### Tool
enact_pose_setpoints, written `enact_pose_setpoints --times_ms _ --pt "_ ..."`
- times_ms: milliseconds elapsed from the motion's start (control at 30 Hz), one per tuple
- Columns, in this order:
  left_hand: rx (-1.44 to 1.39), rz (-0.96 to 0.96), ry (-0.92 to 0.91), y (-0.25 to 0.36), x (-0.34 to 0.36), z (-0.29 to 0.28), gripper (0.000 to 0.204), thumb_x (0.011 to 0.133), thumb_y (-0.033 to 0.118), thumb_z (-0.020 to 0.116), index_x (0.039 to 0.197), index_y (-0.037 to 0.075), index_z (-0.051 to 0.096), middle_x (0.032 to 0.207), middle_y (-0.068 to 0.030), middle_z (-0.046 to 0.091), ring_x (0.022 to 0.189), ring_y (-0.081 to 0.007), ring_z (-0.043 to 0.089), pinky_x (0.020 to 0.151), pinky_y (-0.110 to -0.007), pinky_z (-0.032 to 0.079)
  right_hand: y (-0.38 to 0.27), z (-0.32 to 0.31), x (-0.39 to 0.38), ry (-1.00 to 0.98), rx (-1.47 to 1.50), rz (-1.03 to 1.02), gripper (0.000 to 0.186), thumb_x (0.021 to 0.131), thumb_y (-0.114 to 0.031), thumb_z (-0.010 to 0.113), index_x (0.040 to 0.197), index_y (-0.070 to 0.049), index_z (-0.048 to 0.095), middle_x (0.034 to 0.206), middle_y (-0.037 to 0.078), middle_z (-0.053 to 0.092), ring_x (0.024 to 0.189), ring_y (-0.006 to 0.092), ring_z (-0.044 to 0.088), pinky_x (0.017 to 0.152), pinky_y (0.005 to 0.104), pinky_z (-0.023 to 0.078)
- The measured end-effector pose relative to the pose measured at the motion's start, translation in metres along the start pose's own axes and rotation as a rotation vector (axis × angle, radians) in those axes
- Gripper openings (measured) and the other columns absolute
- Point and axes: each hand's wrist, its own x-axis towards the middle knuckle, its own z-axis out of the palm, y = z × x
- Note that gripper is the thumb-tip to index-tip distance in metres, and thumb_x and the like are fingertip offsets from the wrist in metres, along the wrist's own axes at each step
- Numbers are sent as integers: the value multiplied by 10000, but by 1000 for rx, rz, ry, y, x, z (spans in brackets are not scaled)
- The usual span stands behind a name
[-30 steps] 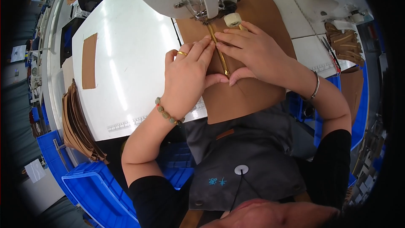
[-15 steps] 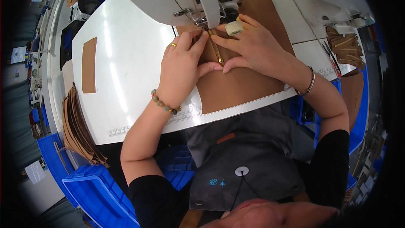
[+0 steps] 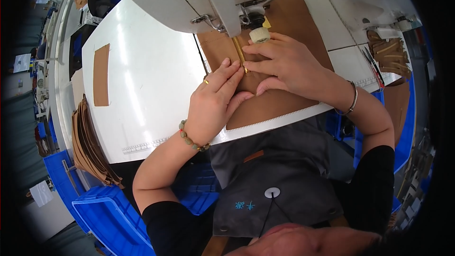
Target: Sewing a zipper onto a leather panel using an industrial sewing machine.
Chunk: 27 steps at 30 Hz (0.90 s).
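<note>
Under the white sewing machine head (image 3: 166,0) lies a brown panel (image 3: 279,109) with a gold zipper (image 3: 238,50) running toward me from the needle area, which is partly hidden. My left hand (image 3: 213,99) rests fingers-down on the panel left of the zipper, fingertips beside the slider. My right hand (image 3: 289,68) is spread over the right side, index and middle fingertips at the zipper, thumb bent in toward my left thumb below it. Neither hand is wrapped round anything. A pale knob (image 3: 259,35) sits just above my right fingers.
A loose brown strip (image 3: 101,75) lies on the white worktable (image 3: 142,66). Brown pieces are stacked (image 3: 90,142) at its left edge. Zipper pieces (image 3: 388,54) and scissors (image 3: 372,66) lie at the right. Blue bins (image 3: 104,208) stand below both sides.
The panel and zipper have slid away from me, under the machine. My hands went forward with them, then drew back slightly toward me.
</note>
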Motion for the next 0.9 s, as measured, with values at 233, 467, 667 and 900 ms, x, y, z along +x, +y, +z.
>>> enact_pose_setpoints --times_ms 233,467,667,900 --pt "161 71 -79 -4 10 -6 464 831 344 806 1194 61 747 1311 -59 699 1296 -217 625 1113 -458 411 -4 10 -2 50 -233 -24 503 803 -414 764 1176 -77 737 1343 106 654 1270 259 611 1097 456 468" --pt "196 93 -83 -7 13 -8 459 835 366 797 1187 75 755 1293 -34 706 1272 -199 635 1097 -444 406 -10 8 -1 58 -261 -9 497 795 -385 767 1165 -54 734 1304 93 688 1237 241 642 1069 431 492" --pt "210 90 -62 -21 29 -6 459 852 373 783 1191 64 756 1285 -36 705 1277 -202 630 1062 -431 441 10 6 15 40 -255 -13 477 807 -389 773 1158 -69 728 1179 89 720 1120 238 672 1056 413 485" --pt "187 63 35 -36 37 1 473 885 378 742 1221 46 732 1264 -50 689 1269 -217 623 1045 -441 457 20 12 22 179 -179 38 418 834 -412 748 1106 -95 737 1000 68 687 1027 255 664 1084 432 474"
